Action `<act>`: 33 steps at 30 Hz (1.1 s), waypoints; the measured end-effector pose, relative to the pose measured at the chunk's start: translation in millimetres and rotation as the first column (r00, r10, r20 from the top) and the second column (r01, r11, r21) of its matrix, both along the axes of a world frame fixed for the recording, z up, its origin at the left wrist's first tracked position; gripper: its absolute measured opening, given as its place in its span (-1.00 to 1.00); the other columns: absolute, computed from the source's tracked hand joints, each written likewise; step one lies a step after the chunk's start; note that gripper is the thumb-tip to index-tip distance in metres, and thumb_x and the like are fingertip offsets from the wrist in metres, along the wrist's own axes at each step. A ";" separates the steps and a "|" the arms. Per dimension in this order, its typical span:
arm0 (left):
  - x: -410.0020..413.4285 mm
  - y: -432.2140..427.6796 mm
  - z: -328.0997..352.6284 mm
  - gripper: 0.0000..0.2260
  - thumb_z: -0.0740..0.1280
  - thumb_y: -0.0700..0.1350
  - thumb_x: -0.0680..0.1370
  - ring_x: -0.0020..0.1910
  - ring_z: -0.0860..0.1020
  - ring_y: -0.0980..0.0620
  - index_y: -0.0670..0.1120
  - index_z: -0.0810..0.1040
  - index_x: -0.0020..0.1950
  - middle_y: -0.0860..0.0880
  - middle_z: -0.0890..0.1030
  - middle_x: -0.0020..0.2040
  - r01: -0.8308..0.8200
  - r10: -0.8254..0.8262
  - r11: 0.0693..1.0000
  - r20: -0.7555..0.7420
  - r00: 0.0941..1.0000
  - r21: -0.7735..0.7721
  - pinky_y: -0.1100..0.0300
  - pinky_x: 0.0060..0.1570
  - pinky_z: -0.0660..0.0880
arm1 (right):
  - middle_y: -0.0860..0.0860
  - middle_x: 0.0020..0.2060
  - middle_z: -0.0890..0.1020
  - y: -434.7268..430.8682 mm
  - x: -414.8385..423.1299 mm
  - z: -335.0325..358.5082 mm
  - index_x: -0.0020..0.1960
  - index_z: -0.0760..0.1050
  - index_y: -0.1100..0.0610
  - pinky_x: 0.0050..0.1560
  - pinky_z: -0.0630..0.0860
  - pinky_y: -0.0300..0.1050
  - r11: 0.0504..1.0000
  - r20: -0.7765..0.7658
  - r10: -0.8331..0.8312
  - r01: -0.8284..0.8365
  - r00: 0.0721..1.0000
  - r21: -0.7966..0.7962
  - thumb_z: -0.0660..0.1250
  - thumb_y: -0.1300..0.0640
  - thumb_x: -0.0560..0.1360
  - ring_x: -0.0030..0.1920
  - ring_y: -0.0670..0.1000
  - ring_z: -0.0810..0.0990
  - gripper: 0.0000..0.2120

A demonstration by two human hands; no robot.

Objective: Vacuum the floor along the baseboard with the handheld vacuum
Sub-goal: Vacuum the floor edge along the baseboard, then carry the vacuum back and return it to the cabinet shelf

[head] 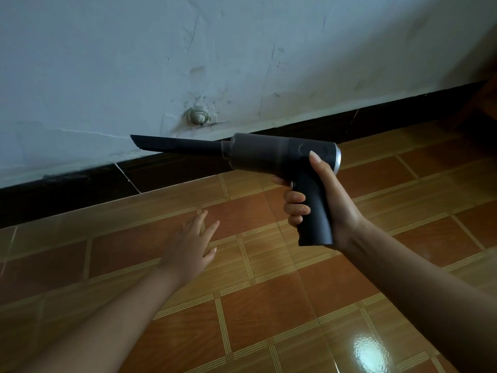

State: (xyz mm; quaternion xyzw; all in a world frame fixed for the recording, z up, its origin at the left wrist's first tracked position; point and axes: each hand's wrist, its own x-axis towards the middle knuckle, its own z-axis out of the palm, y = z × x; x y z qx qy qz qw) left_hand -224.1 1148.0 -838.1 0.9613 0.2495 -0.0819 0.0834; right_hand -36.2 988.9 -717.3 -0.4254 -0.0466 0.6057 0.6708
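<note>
Showing the head view: the right hand [320,200] is closed around the pistol grip of the handheld vacuum [282,157], thumb laid up along the motor body. The vacuum's long axis runs nearly level, from the silver-ringed rear end at about three o'clock to the slanted tip of the nozzle [172,145] at nine o'clock. The nozzle appears raised clear of the floor [269,305], its tip seen against the lower wall [134,63] just above the baseboard [80,189]. The baseboard, a dark band, crosses the view from eight o'clock up to two o'clock, beyond both hands. By judgement, the coming move turns on tipping the nozzle down toward the seam where floor meets baseboard. The left hand [188,249] is open and empty, fingers spread, low over the tiles at about seven o'clock from the vacuum; whether it touches them cannot be told. The vacuum is matte dark grey, with a narrow flat nozzle and a thick barrel.
</note>
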 end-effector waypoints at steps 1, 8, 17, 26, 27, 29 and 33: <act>4.1 1.0 8.3 -0.45 0.17 0.07 0.60 0.47 0.16 -0.06 0.01 0.06 0.53 -0.09 -0.02 0.54 -0.018 0.019 1.000 0.009 1.000 -0.025 0.07 0.38 0.24 | -0.04 -0.51 0.38 0.4 1.9 4.6 0.09 0.47 0.22 -0.53 0.39 -0.27 1.000 -0.001 -0.009 0.009 1.000 -0.002 0.24 -0.25 0.33 -0.57 -0.14 0.34 -0.41; 30.3 -15.2 105.2 -0.46 0.19 0.05 0.59 0.45 0.21 0.01 0.04 0.06 0.52 0.01 0.09 0.53 -0.114 0.126 0.987 0.102 0.987 -0.114 0.09 0.31 0.33 | -0.04 -0.51 0.40 -10.6 5.3 76.4 0.02 0.51 0.21 -0.54 0.40 -0.27 0.994 -0.100 -0.109 0.109 0.989 0.002 0.24 -0.24 0.36 -0.57 -0.13 0.35 -0.47; 55.2 -45.4 348.2 -0.53 0.21 -0.04 0.60 0.39 0.33 0.00 -0.05 0.20 0.49 -0.04 0.36 0.42 -0.064 0.105 0.985 0.261 0.960 -0.161 0.12 0.28 0.31 | -0.05 -0.51 0.37 -54.0 7.9 293.2 0.04 0.50 0.21 -0.53 0.38 -0.28 0.979 -0.102 -0.203 0.201 0.974 -0.029 0.26 -0.27 0.33 -0.57 -0.14 0.33 -0.43; 67.7 -89.3 621.8 -0.59 0.51 -0.19 0.36 0.02 0.61 -0.21 -0.23 0.56 0.17 -0.22 0.61 0.09 0.169 -0.223 0.973 0.433 0.873 0.159 -0.05 -0.05 0.55 | -0.03 -0.50 0.42 -133.2 10.6 569.7 0.10 0.47 0.22 -0.53 0.43 -0.26 0.954 -0.144 -0.282 0.294 0.949 0.067 0.55 -0.19 0.10 -0.57 -0.13 0.39 -0.27; 71.7 -95.1 648.8 -0.59 0.52 -0.19 0.35 0.03 0.61 -0.21 -0.22 0.56 0.17 -0.22 0.61 0.10 0.179 -0.240 0.968 0.442 0.864 0.176 -0.06 -0.04 0.55 | -0.03 -0.49 0.43 -142.6 9.8 596.7 0.10 0.47 0.23 -0.53 0.44 -0.26 0.946 -0.150 -0.301 0.314 0.942 0.074 0.56 -0.18 0.10 -0.56 -0.13 0.40 -0.27; 78.1 -107.6 698.5 -0.61 0.51 -0.18 0.36 0.06 0.60 -0.20 -0.21 0.57 0.16 -0.21 0.61 0.11 0.196 -0.264 0.962 0.475 0.839 0.187 -0.06 0.00 0.53 | -0.03 -0.49 0.44 -160.9 7.0 645.5 0.13 0.45 0.23 -0.53 0.45 -0.26 0.931 -0.166 -0.336 0.354 0.927 0.091 0.57 -0.16 0.11 -0.56 -0.13 0.41 -0.25; 91.3 -125.0 772.8 -0.63 0.50 -0.18 0.37 0.07 0.59 -0.20 -0.19 0.58 0.15 -0.21 0.60 0.12 0.247 -0.331 0.942 0.523 0.785 0.225 -0.07 0.03 0.52 | -0.02 -0.48 0.44 -190.3 -1.6 715.1 0.15 0.44 0.23 -0.53 0.45 -0.26 0.904 -0.151 -0.398 0.415 0.905 0.105 0.59 -0.14 0.09 -0.56 -0.13 0.41 -0.23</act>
